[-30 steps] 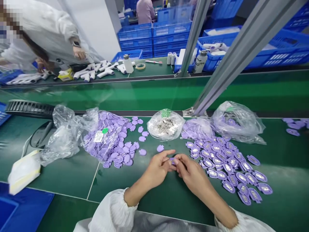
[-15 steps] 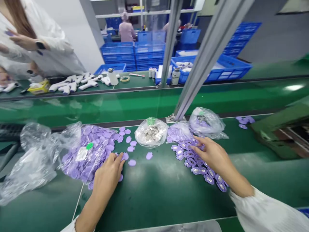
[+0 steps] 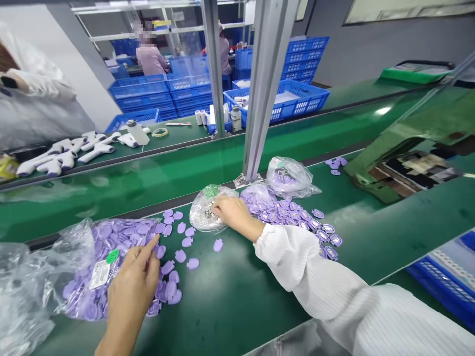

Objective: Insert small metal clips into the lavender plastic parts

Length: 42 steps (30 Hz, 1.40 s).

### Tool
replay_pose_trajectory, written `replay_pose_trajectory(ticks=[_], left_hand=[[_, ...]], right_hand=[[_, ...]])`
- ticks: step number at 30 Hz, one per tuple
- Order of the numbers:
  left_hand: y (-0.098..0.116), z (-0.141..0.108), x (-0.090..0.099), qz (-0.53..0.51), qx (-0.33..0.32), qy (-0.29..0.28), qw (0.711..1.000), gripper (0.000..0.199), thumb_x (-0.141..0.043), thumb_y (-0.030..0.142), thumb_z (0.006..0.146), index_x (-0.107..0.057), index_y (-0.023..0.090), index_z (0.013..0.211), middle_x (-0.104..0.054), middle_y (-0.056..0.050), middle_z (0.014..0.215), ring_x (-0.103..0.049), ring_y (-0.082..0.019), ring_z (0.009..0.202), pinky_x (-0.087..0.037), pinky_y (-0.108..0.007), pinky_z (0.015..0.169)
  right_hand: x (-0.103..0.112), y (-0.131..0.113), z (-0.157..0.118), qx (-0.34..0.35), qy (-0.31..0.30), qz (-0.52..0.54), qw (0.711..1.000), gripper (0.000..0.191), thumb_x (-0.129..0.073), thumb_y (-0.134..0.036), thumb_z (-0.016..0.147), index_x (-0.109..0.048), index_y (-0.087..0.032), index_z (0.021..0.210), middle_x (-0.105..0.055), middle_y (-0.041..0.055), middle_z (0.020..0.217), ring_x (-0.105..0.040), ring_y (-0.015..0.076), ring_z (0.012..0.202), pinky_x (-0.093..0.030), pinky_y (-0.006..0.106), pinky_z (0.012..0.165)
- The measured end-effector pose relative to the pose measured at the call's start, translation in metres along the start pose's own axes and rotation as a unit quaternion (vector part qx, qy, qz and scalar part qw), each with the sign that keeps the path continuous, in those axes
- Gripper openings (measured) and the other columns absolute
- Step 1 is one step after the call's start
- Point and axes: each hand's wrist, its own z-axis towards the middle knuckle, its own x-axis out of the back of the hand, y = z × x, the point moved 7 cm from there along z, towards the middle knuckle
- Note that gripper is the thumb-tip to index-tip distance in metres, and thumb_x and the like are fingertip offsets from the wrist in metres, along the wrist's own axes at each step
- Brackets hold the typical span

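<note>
Meanwhile, the right hand (image 3: 233, 211) was laid on a clear bag of metal parts (image 3: 202, 211) near the frame's center, its fingers curled against the plastic; whether anything was gripped could not be told. The left hand (image 3: 132, 282) was held open, index finger extended and nothing seen in it, over loose lilac covers (image 3: 180, 242) at lower left, beside a bagged heap (image 3: 107, 267). Metal-centered covers (image 3: 293, 216) were spread right of the bag.

The right hand's fingers (image 3: 219, 203) lay on a bag of metal parts (image 3: 203, 215), with a spread of assembled plastic pieces (image 3: 293, 216) to their right. Loose plastic caps (image 3: 180, 255) lay right of the left hand's fingers (image 3: 153, 245), and a bagged heap of caps (image 3: 100, 291) lay beneath and left of them.
</note>
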Motion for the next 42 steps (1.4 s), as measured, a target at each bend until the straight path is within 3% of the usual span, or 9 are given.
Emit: replay_pose_trajectory(ticks=[3,5,7,10,18,25,35,39,42], left_hand=[[0.011,-0.008,-0.013,-0.279,0.068,-0.053,0.956,0.038,-0.048,0.045,0.089,-0.059,0.022,0.118,-0.062,-0.003,0.083,-0.059,-0.017,0.072,-0.047,-0.027,0.062],[0.038,-0.018,-0.039,-0.462,0.095,-0.163,0.866,0.039,-0.057,0.047,0.084,-0.055,0.019,0.112,-0.062,-0.002,0.076,-0.062,-0.017,0.072,-0.052,-0.029,0.067],[0.071,-0.027,-0.060,-0.564,0.100,-0.248,0.781,0.035,-0.063,0.044,0.081,-0.054,0.019,0.103,-0.062,0.000,0.077,-0.063,-0.015,0.069,-0.053,-0.028,0.066],[0.108,-0.033,-0.080,-0.620,0.093,-0.293,0.722,0.031,-0.066,0.043,0.079,-0.050,0.020,0.094,-0.060,0.002,0.075,-0.064,-0.013,0.067,-0.052,-0.024,0.062],[0.121,-0.034,-0.095,-0.591,0.080,-0.328,0.733,0.045,-0.061,0.041,0.083,-0.055,0.017,0.120,-0.060,0.001,0.071,-0.063,-0.012,0.064,-0.051,-0.024,0.062],[0.120,-0.034,-0.099,-0.571,0.087,-0.330,0.746,0.040,-0.060,0.041,0.083,-0.063,0.015,0.113,-0.061,-0.001,0.074,-0.064,-0.013,0.064,-0.052,-0.024,0.061],[0.121,-0.034,-0.098,-0.563,0.085,-0.328,0.753,0.040,-0.059,0.041,0.084,-0.062,0.015,0.114,-0.061,-0.001,0.076,-0.066,-0.013,0.066,-0.053,-0.023,0.059],[0.120,-0.035,-0.099,-0.564,0.090,-0.329,0.753,0.042,-0.060,0.043,0.082,-0.062,0.015,0.113,-0.061,-0.002,0.076,-0.066,-0.013,0.065,-0.053,-0.023,0.058],[0.121,-0.034,-0.100,-0.565,0.089,-0.330,0.751,0.042,-0.061,0.044,0.082,-0.063,0.015,0.113,-0.061,-0.002,0.076,-0.066,-0.014,0.066,-0.053,-0.024,0.058]], right_hand=[[0.000,0.010,0.005,-0.008,0.021,0.127,0.992,0.026,-0.047,-0.030,0.092,-0.070,-0.019,0.098,-0.069,0.0072,0.093,-0.063,0.0190,0.087,-0.045,0.029,0.081],[-0.006,0.019,0.010,-0.033,0.015,0.237,0.971,0.020,-0.054,-0.025,0.087,-0.071,-0.018,0.095,-0.069,0.0051,0.086,-0.063,0.0160,0.081,-0.045,0.026,0.078],[-0.014,0.027,0.014,-0.054,0.002,0.295,0.954,0.019,-0.058,-0.022,0.082,-0.072,-0.016,0.093,-0.069,0.0034,0.081,-0.062,0.0128,0.075,-0.046,0.023,0.074],[-0.020,0.034,0.017,-0.064,-0.001,0.327,0.943,0.021,-0.059,-0.021,0.079,-0.072,-0.015,0.095,-0.069,0.0025,0.081,-0.061,0.0099,0.071,-0.046,0.020,0.070],[-0.026,0.045,0.014,-0.087,-0.016,0.389,0.917,0.018,-0.063,-0.028,0.078,-0.068,-0.012,0.085,-0.067,0.0026,0.071,-0.059,0.0082,0.060,-0.044,0.017,0.058],[-0.027,0.045,0.014,-0.080,0.002,0.401,0.913,0.026,-0.065,-0.020,0.077,-0.070,-0.014,0.101,-0.067,0.0017,0.079,-0.057,0.0072,0.065,-0.044,0.017,0.062],[-0.024,0.041,0.010,-0.057,0.045,0.351,0.934,0.036,-0.065,-0.023,0.080,-0.070,-0.020,0.115,-0.070,0.0021,0.084,-0.061,0.0108,0.070,-0.048,0.022,0.069],[-0.017,0.035,0.007,-0.001,0.063,0.281,0.957,0.036,-0.056,-0.023,0.088,-0.065,-0.020,0.123,-0.072,0.0032,0.089,-0.064,0.0131,0.077,-0.049,0.025,0.076],[-0.011,0.025,0.000,0.073,0.091,0.168,0.979,0.044,-0.047,-0.021,0.092,-0.054,-0.023,0.136,-0.069,0.0062,0.109,-0.064,0.0165,0.093,-0.047,0.028,0.083]])
